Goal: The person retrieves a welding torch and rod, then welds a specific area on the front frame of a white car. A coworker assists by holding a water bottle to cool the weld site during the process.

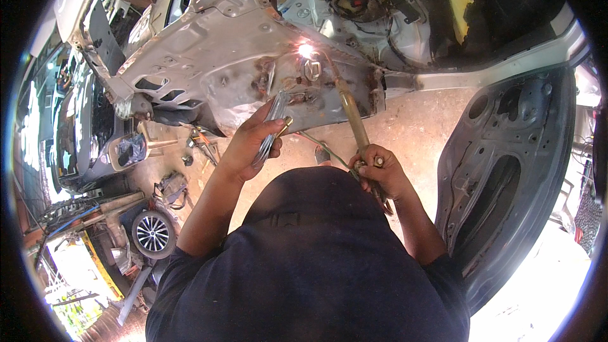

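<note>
A long brass-coloured metal torch points up and away from the right hand's fingers, and its tip makes a bright white spark on a bare, rusty grey metal car body panel. The panel is bumpy, with holes and brown rust spots. The right hand is clenched tight around the torch's lower end, with the forearm slanting in from the lower right. The left hand is raised just below the panel, its fingers wrapped around a shiny, see-through curved piece. Far to the right of the right hand's fingers stands a dark grey car door shell.
</note>
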The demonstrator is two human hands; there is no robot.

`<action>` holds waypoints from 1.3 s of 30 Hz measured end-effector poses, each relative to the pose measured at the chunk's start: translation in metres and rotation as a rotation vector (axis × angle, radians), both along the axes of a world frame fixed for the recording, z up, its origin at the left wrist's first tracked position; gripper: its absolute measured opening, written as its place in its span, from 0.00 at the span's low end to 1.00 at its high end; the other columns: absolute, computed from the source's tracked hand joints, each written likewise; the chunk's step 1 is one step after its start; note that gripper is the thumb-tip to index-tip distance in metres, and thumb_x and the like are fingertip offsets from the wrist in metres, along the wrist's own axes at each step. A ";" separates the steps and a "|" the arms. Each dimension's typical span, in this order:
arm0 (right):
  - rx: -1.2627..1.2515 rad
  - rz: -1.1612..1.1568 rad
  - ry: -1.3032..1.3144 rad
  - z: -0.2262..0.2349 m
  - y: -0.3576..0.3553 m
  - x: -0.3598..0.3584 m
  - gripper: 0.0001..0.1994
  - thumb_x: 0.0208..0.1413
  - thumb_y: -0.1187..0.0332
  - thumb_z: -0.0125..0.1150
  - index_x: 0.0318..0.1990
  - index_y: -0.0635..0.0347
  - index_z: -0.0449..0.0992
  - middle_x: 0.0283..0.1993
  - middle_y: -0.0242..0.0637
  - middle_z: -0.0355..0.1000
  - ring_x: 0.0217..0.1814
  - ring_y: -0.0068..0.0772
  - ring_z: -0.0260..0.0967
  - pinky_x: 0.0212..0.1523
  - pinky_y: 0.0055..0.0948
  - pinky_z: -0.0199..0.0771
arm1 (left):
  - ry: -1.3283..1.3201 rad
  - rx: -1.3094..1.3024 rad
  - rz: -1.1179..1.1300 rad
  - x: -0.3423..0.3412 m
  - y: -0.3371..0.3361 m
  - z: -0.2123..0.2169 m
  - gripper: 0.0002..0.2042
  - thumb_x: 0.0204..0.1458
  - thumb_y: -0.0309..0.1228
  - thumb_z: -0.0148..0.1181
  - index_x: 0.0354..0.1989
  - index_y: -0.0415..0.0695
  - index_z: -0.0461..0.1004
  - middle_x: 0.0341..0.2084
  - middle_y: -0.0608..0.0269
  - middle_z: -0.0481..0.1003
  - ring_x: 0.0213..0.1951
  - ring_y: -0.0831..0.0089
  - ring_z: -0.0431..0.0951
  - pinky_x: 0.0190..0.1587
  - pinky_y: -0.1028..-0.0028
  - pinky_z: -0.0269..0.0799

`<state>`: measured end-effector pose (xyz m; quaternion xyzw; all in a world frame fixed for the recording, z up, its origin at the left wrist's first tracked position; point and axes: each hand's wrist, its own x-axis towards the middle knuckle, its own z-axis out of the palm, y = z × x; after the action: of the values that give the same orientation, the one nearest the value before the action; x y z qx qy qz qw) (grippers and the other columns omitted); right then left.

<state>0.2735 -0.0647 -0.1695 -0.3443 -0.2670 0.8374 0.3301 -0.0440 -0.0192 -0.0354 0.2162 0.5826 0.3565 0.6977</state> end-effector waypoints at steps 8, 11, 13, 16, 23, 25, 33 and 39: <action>-0.006 -0.013 0.005 -0.003 -0.003 -0.001 0.11 0.62 0.80 0.63 0.34 0.54 0.67 0.45 0.49 0.79 0.23 0.20 0.76 0.23 0.19 0.79 | -0.006 0.008 -0.018 -0.001 0.001 -0.003 0.37 0.65 0.29 0.62 0.81 0.49 0.54 0.41 0.68 0.75 0.25 0.81 0.74 0.26 0.79 0.71; 0.017 0.003 0.003 -0.004 -0.002 -0.001 0.11 0.62 0.80 0.63 0.34 0.53 0.67 0.45 0.50 0.79 0.23 0.20 0.76 0.23 0.19 0.79 | 0.004 -0.002 -0.005 -0.001 0.001 -0.003 0.37 0.65 0.30 0.63 0.81 0.49 0.54 0.40 0.68 0.75 0.25 0.81 0.74 0.26 0.79 0.71; 0.015 -0.004 0.011 -0.003 -0.002 -0.001 0.11 0.62 0.80 0.64 0.34 0.54 0.67 0.45 0.50 0.79 0.24 0.20 0.76 0.23 0.19 0.79 | -0.001 0.001 -0.002 -0.001 0.001 -0.003 0.37 0.65 0.30 0.63 0.81 0.49 0.54 0.40 0.68 0.75 0.25 0.82 0.74 0.26 0.79 0.71; 0.019 -0.010 0.007 -0.004 -0.003 -0.001 0.11 0.62 0.79 0.64 0.34 0.54 0.67 0.45 0.50 0.78 0.24 0.20 0.76 0.23 0.19 0.79 | -0.014 0.016 -0.008 0.001 0.002 -0.003 0.37 0.65 0.29 0.63 0.81 0.48 0.54 0.39 0.68 0.76 0.25 0.81 0.75 0.25 0.79 0.72; 0.015 -0.022 0.036 -0.006 -0.005 -0.002 0.10 0.63 0.78 0.65 0.36 0.55 0.68 0.46 0.52 0.78 0.24 0.18 0.76 0.23 0.18 0.79 | -0.011 0.021 -0.009 0.000 0.002 -0.005 0.37 0.65 0.29 0.63 0.81 0.48 0.54 0.38 0.68 0.76 0.24 0.81 0.75 0.25 0.79 0.72; 0.012 -0.013 0.042 -0.006 -0.005 -0.001 0.10 0.63 0.78 0.65 0.36 0.55 0.67 0.46 0.52 0.77 0.24 0.19 0.76 0.23 0.18 0.80 | -0.014 0.021 -0.008 0.001 0.002 -0.005 0.37 0.65 0.29 0.62 0.81 0.48 0.54 0.38 0.67 0.77 0.24 0.81 0.75 0.25 0.78 0.72; 0.013 0.001 0.020 -0.005 -0.005 -0.001 0.10 0.63 0.78 0.65 0.36 0.55 0.68 0.46 0.51 0.77 0.24 0.18 0.76 0.24 0.18 0.79 | 0.016 0.052 -0.044 -0.003 0.001 -0.009 0.38 0.65 0.33 0.63 0.81 0.44 0.52 0.40 0.63 0.76 0.28 0.81 0.76 0.26 0.81 0.73; 0.015 -0.003 0.015 -0.004 -0.005 -0.002 0.10 0.63 0.78 0.65 0.36 0.55 0.68 0.46 0.50 0.77 0.25 0.18 0.76 0.24 0.19 0.79 | 0.006 0.045 -0.040 0.000 0.001 -0.007 0.38 0.65 0.32 0.62 0.81 0.45 0.52 0.39 0.65 0.76 0.28 0.81 0.76 0.26 0.80 0.73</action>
<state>0.2718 -0.0693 -0.1733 -0.3359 -0.2701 0.8375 0.3360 -0.0442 -0.0177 -0.0427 0.2442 0.5722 0.3548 0.6979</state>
